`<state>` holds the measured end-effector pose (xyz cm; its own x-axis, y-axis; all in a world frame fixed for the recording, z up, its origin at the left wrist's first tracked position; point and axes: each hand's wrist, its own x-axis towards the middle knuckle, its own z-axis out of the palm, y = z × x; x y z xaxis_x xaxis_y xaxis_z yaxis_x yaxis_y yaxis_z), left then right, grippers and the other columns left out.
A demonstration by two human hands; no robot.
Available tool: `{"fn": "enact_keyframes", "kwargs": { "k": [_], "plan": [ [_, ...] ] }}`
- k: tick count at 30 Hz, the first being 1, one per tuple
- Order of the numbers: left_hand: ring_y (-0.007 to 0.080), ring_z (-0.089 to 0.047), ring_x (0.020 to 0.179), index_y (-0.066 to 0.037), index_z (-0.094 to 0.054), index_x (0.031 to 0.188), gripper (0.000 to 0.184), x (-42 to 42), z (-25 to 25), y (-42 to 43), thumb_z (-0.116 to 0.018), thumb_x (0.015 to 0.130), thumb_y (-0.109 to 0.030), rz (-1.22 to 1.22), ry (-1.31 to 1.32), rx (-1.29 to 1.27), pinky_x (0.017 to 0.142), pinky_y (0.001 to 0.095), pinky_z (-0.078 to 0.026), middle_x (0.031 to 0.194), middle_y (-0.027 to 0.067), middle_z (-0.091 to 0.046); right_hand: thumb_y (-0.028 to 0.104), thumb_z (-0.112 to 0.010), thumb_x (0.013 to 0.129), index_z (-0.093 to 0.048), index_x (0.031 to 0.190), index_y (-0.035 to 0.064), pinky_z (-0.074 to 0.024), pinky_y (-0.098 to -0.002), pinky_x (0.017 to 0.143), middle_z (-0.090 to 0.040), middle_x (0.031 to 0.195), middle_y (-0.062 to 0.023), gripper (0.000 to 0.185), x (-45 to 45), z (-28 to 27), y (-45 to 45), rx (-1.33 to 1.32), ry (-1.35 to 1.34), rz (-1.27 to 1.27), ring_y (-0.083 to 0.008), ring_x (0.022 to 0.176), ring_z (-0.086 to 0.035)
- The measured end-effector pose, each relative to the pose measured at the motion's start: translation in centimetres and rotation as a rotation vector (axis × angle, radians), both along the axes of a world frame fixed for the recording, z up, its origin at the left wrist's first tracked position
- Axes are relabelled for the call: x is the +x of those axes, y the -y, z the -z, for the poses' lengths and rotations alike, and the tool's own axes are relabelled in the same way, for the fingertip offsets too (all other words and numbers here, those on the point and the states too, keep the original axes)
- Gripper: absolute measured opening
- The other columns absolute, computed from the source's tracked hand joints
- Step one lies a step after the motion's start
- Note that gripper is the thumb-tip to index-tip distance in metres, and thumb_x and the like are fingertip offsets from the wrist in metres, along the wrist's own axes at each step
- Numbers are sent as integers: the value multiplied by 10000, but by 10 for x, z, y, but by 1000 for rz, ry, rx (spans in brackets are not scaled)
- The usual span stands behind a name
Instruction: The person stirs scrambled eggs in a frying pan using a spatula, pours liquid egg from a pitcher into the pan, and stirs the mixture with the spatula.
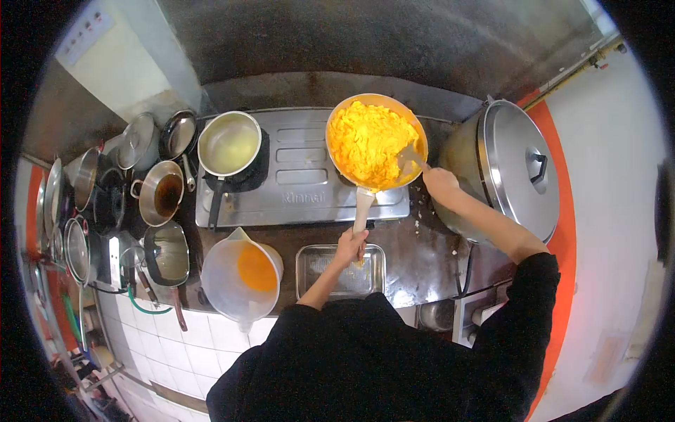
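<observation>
My left hand is closed round the pale handle of a frying pan, which sits over the right side of the stove. Yellow scrambled eggs fill most of the pan. From the right, my right hand grips a spatula, its blade down in the eggs near the pan's right wall. Part of the blade is hidden by egg. Just below my left hand lies a rectangular metal tray.
A small pot with yellowish liquid stands on the stove's left burner. A plastic jug holds orange liquid. The big lidded stockpot stands close on my right. Several pans, including a two-handled pan, crowd the left.
</observation>
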<state>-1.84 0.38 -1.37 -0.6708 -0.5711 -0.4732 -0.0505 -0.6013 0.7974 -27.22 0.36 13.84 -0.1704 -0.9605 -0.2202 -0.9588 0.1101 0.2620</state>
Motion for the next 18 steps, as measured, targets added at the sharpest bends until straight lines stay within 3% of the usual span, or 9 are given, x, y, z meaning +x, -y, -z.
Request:
{"fn": "enact_keyframes", "kwargs": {
  "k": [4, 7, 10, 15, 18],
  "plan": [
    [100, -426, 336, -24, -412, 758, 262, -3, -6, -1, -528, 801, -255, 1, -21, 3, 297, 249, -333, 499, 29, -446, 131, -518, 724, -575, 794, 6, -492, -355, 514, -567, 573, -147, 155, -51, 11, 29, -232, 244, -67, -243, 537, -596],
    [99, -422, 333, -23, -414, 753, 254, -3, -5, -1, -528, 802, -245, -18, 13, 22, 296, 252, -334, 492, 27, -443, 126, -511, 726, -553, 792, -2, -480, -360, 465, -521, 501, -130, 150, -46, -34, 38, -50, 751, 483, -222, 500, -591],
    [96, -419, 332, -19, -416, 747, 252, -3, -10, -2, -527, 804, -238, -34, 9, -29, 295, 252, -335, 480, 26, -440, 58, -491, 713, -508, 977, -23, -435, -337, 367, -501, 545, -80, 277, -62, -59, 40, 121, 739, 455, -203, 415, -549],
    [95, -417, 323, -10, -422, 755, 262, -5, -8, -6, -530, 803, -243, -64, 15, -30, 293, 246, -334, 469, 27, -443, 81, -473, 740, -494, 860, -40, -436, -294, 356, -508, 551, -78, 171, -54, -123, 33, 306, 745, 647, -183, 394, -517],
    [95, -418, 317, -5, -428, 767, 274, -7, -6, -7, -534, 802, -255, -56, 39, -34, 290, 245, -331, 469, 29, -450, 100, -469, 746, -492, 754, -38, -424, -283, 351, -515, 549, -86, 140, -62, -110, 33, 273, 823, 699, -178, 382, -500]
  ]
}}
